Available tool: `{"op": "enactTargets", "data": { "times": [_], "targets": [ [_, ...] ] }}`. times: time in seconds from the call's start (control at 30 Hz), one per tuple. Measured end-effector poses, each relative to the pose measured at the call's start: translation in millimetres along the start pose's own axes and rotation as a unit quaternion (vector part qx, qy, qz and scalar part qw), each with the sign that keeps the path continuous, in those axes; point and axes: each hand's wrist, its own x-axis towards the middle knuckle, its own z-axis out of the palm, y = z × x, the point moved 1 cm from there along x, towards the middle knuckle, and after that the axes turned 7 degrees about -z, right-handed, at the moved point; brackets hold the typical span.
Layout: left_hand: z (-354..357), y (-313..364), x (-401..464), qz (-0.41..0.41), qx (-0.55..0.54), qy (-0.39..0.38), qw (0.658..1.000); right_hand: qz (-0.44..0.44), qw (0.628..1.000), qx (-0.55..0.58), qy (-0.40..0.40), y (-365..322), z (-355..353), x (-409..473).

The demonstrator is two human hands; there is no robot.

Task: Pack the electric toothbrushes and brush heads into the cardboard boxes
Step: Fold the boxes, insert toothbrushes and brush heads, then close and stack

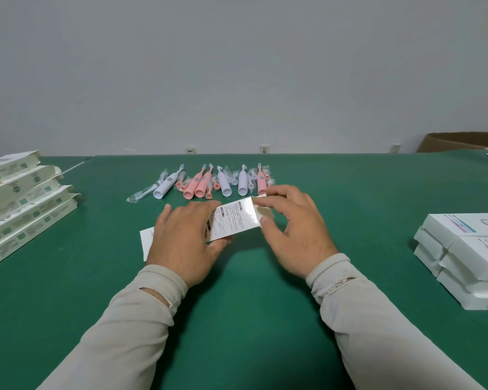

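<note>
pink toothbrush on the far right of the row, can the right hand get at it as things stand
Probably not right away. The pink toothbrush lies just beyond the right hand with no obstacle between, but that hand is pinching the cardboard box that the left hand also holds.

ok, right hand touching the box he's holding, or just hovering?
Touching. The head view shows the right hand with its fingertips on the open end flap of the white box, thumb against the box edge; the left hand grips the other end.
</note>
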Motion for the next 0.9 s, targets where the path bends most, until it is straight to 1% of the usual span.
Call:
{"op": "enactTargets", "data": {
  "times": [0.13,0.2,0.3,0.4,0.5,0.6,0.67,0.73,0.9],
  "targets": [
    [-0.4,0.1,-0.1,0.001,-0.007,-0.002,1.000,-0.025,0.999,-0.040,-0.008,-1.8,-9.0,3.1],
    [-0.4,-0.2,-0.7,0.004,-0.008,-0.005,1.000,-0.014,0.999,-0.028,-0.039,-2.3,-9.4,3.6],
    [0.7,-1.1,-0.7,0.010,0.000,-0.014,1.000,0.013,0.993,-0.022,-0.113,1.4,-9.5,2.8],
    [1.2,-1.8,0.0,0.010,0.001,-0.015,1.000,0.025,0.989,-0.029,-0.145,7.6,-10.3,1.1],
    [1.2,-1.9,-0.3,0.012,-0.010,-0.012,1.000,0.025,0.991,-0.014,-0.128,8.7,-9.8,-0.2],
    [0.9,-1.5,0.0,0.011,-0.015,-0.009,1.000,-0.010,0.997,-0.053,-0.060,6.4,-12.2,2.8],
    [0.9,-1.3,0.1,0.012,-0.015,-0.008,1.000,-0.037,0.996,-0.074,-0.037,3.0,-13.3,5.7],
    [1.2,-1.4,-0.1,0.012,-0.014,-0.009,1.000,-0.039,0.996,-0.068,-0.048,0.4,-12.0,6.0],
    [1.4,-0.5,-0.6,0.013,-0.015,-0.010,1.000,-0.001,0.995,-0.049,-0.084,4.7,-12.1,2.7]
  ]
}}
